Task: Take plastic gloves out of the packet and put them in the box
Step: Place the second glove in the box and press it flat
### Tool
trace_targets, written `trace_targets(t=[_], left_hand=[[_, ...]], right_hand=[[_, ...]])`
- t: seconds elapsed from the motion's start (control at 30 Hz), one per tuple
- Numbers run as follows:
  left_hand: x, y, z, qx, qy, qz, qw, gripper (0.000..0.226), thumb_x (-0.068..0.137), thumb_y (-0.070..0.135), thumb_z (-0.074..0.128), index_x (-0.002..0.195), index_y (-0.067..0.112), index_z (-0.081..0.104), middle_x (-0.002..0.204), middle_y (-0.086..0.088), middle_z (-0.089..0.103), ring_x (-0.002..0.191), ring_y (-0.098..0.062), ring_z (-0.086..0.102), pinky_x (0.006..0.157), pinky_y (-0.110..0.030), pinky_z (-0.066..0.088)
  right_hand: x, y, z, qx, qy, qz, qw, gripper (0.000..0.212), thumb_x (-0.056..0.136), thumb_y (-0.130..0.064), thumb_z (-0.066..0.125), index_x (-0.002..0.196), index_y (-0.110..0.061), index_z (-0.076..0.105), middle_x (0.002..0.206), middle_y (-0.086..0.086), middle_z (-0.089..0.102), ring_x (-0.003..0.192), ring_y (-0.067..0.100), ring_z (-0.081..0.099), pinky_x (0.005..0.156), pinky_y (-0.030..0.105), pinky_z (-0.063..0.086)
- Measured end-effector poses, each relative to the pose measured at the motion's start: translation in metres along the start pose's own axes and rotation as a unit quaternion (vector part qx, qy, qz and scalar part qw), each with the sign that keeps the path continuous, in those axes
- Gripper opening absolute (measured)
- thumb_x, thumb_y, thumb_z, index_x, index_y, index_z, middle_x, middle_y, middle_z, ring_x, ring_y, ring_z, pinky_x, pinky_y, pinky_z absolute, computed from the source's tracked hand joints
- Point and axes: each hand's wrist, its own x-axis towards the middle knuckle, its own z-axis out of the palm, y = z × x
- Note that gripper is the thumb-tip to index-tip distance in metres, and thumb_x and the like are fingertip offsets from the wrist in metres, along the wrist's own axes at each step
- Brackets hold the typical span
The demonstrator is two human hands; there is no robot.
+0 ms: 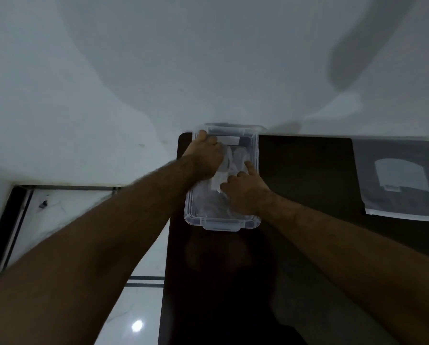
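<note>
Both hands reach into the clear box (255,155) on the dark table (308,170). Left hand (207,155) and right hand (245,192), fingers spread, press the plastic gloves (229,160) down, apparently to settle them. The packet (397,178) lies well apart.

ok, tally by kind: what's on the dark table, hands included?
Clear box: 1
Packet: 1
Glove heap in the box, single gloves not countable: 1
Hands, both in the box: 2, left hand, right hand
Total: 5
</note>
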Motion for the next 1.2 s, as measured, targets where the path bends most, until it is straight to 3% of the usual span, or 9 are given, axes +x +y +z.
trace_targets(t=[0.2, 0.33, 0.43, 0.63, 0.77, 0.87, 1.2], left_hand=[[-0.033, 0.007, 0.000, -0.041, 0.037, -0.006, 0.998, 0.032, 0.101, 0.035, 0.057, 0.126, 0.021, 0.072, 0.138, -0.007, 0.062, 0.135, -0.031, 0.050, 0.116, -0.059, 0.030], [-0.052, 0.023, 0.003, -0.050, 0.014, 0.020, 0.998, 0.031, 0.101, 0.035, 0.057, 0.122, 0.022, 0.075, 0.137, -0.009, 0.062, 0.139, -0.033, 0.047, 0.118, -0.063, 0.027], [-0.061, 0.034, 0.008, -0.039, -0.017, 0.036, 0.998, 0.034, 0.104, 0.041, 0.056, 0.128, 0.024, 0.073, 0.136, -0.008, 0.062, 0.136, -0.032, 0.049, 0.120, -0.063, 0.024], [-0.066, 0.037, 0.014, -0.046, -0.020, 0.014, 0.999, 0.034, 0.104, 0.040, 0.055, 0.129, 0.023, 0.071, 0.133, -0.008, 0.062, 0.131, -0.032, 0.051, 0.120, -0.064, 0.023], [-0.067, 0.035, 0.012, -0.059, -0.005, 0.020, 0.998, 0.032, 0.104, 0.039, 0.055, 0.126, 0.026, 0.074, 0.131, -0.006, 0.063, 0.131, -0.030, 0.051, 0.120, -0.064, 0.022], [-0.068, 0.034, 0.014, -0.052, -0.027, 0.055, 0.997, 0.033, 0.105, 0.039, 0.053, 0.129, 0.030, 0.073, 0.130, -0.001, 0.066, 0.134, -0.029, 0.050, 0.122, -0.067, 0.017], [-0.064, 0.026, 0.013, -0.039, -0.058, 0.089, 0.994, 0.037, 0.103, 0.039, 0.059, 0.137, 0.031, 0.068, 0.131, 0.001, 0.066, 0.135, -0.028, 0.051, 0.122, -0.068, 0.017]], right_hand=[[0.011, 0.018, -0.026, 0.014, 0.044, 0.032, 0.998, 0.049, 0.098, -0.048, 0.060, 0.138, -0.020, 0.058, 0.140, 0.011, 0.062, 0.137, 0.035, 0.052, 0.128, 0.062, 0.015], [0.028, 0.028, -0.033, -0.018, 0.002, 0.033, 0.999, 0.040, 0.100, -0.042, 0.059, 0.136, -0.022, 0.060, 0.141, 0.011, 0.064, 0.142, 0.035, 0.050, 0.129, 0.062, 0.011], [0.036, 0.030, -0.033, -0.045, -0.031, 0.039, 0.998, 0.045, 0.100, -0.047, 0.059, 0.140, -0.025, 0.059, 0.143, 0.008, 0.064, 0.143, 0.033, 0.050, 0.128, 0.066, 0.004], [0.033, 0.026, -0.029, -0.148, -0.028, 0.100, 0.983, 0.045, 0.100, -0.051, 0.055, 0.131, -0.019, 0.065, 0.127, 0.010, 0.071, 0.130, 0.034, 0.060, 0.126, 0.070, 0.010], [0.016, 0.019, -0.031, -0.088, 0.042, 0.031, 0.995, 0.036, 0.102, -0.040, 0.053, 0.131, -0.020, 0.065, 0.130, 0.009, 0.067, 0.131, 0.032, 0.058, 0.127, 0.066, 0.009], [0.003, 0.010, -0.027, -0.077, -0.032, -0.060, 0.995, 0.043, 0.103, -0.039, 0.054, 0.144, -0.026, 0.056, 0.136, 0.008, 0.064, 0.134, 0.031, 0.055, 0.128, 0.063, 0.010], [-0.009, 0.003, -0.013, -0.061, -0.070, -0.061, 0.994, 0.044, 0.105, -0.039, 0.054, 0.147, -0.028, 0.054, 0.136, 0.007, 0.065, 0.133, 0.033, 0.056, 0.127, 0.067, 0.008]])
